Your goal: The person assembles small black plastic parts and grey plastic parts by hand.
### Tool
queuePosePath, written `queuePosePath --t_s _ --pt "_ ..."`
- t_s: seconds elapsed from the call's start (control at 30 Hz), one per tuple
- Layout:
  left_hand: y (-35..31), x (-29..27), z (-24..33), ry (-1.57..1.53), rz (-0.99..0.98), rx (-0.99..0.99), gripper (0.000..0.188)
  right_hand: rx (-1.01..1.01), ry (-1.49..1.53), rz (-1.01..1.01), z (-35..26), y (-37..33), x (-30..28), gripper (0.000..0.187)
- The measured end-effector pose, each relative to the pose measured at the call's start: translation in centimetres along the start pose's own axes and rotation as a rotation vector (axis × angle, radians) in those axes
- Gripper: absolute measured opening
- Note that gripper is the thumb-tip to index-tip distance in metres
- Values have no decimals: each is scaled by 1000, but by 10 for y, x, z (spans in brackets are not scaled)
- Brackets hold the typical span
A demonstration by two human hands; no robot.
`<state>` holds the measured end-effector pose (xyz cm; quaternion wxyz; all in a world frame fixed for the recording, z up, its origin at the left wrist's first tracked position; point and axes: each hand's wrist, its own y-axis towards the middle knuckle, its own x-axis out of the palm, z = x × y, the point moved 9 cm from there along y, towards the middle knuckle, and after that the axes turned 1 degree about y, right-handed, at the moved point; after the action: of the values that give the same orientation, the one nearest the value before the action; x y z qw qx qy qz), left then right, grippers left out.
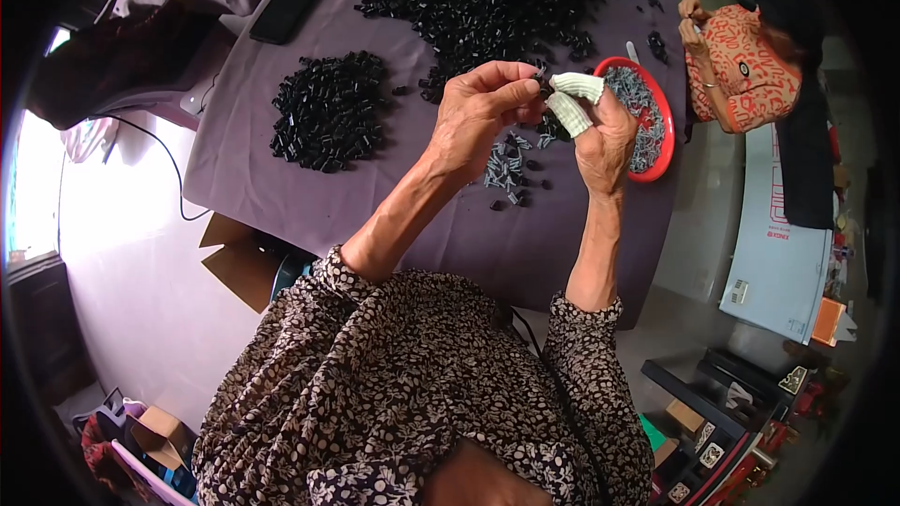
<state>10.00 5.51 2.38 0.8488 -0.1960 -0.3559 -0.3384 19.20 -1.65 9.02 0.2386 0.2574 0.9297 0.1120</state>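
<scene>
Above the table both hands meet fingertip to fingertip. My left hand (473, 122) pinches a small black plastic piece (541, 77) between thumb and fingers. My right hand (607, 145) wears white ribbed finger covers (569, 114) on the thumb and a finger, their tips closed at the same piece; what exactly lies between them is too small to tell. Below the hands lie loose small grey pieces (506, 167) with a few black ones. Beside my right hand a red bowl (667, 145) holds many similar grey pieces.
A big heap of black pieces (478, 9) covers the far table, with a smaller heap (328, 112) to the left. A dark phone (290, 6) lies at the far left on the purple cloth (394, 215). Another person's hands (692, 23) show at right; someone else sits at far left.
</scene>
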Motion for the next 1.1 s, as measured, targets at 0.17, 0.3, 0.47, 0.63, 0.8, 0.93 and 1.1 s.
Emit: queuePosePath --t_s 0.17,0.3,0.47,0.63,0.8,0.93,1.1 --pt "2 5 5 -6 6 44 11 -71 -135 7 -12 5 0 22" --pt "1 -1 4 20 -17 52 12 -294 -301 55 -29 1 5 23" --pt "-1 1 13 26 -6 92 11 -177 -168 29 -24 5 -2 22" --pt "-4 2 21 83 -6 140 12 3 115 -35 -2 13 -2 21" --pt "-11 4 30 193 -23 182 13 53 204 -97 2 20 9 21" --pt "-11 1 33 214 -6 195 13 59 206 -112 2 22 16 20" --pt "-11 -1 33 205 -3 202 13 36 277 -45 -1 23 16 15"
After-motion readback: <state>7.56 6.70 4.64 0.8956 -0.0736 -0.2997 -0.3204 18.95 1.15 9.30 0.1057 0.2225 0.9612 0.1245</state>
